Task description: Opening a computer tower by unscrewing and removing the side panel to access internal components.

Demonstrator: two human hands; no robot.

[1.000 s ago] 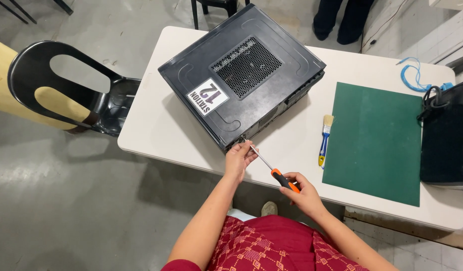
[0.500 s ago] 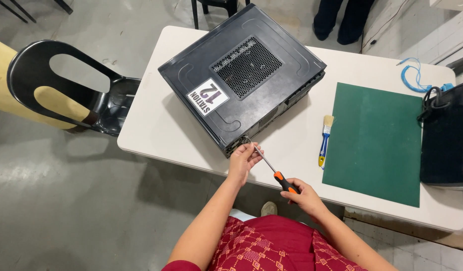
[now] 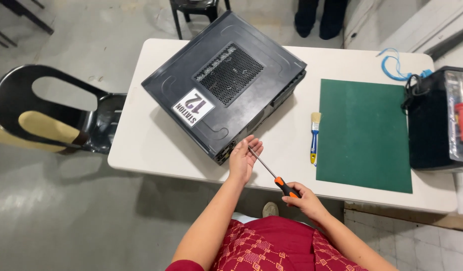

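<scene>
A black desktop computer case [image 3: 224,85] lies on its side on a white table [image 3: 151,150], with a white label on top. My right hand [image 3: 304,200] grips the orange-and-black handle of a screwdriver [image 3: 271,173]. The shaft points up-left to the case's near corner. My left hand [image 3: 244,159] rests at that corner, fingers around the shaft near its tip.
A green cutting mat [image 3: 364,133] lies right of the case, with a small blue-handled brush [image 3: 314,136] beside it. A black toolbox [image 3: 437,118] and a blue cable [image 3: 397,65] sit at the far right. A black chair [image 3: 55,115] stands left of the table. Another person's legs [image 3: 319,17] are beyond it.
My left hand has shifted slightly along the screwdriver shaft at the case's corner. The right hand stays on the handle and the case has not moved.
</scene>
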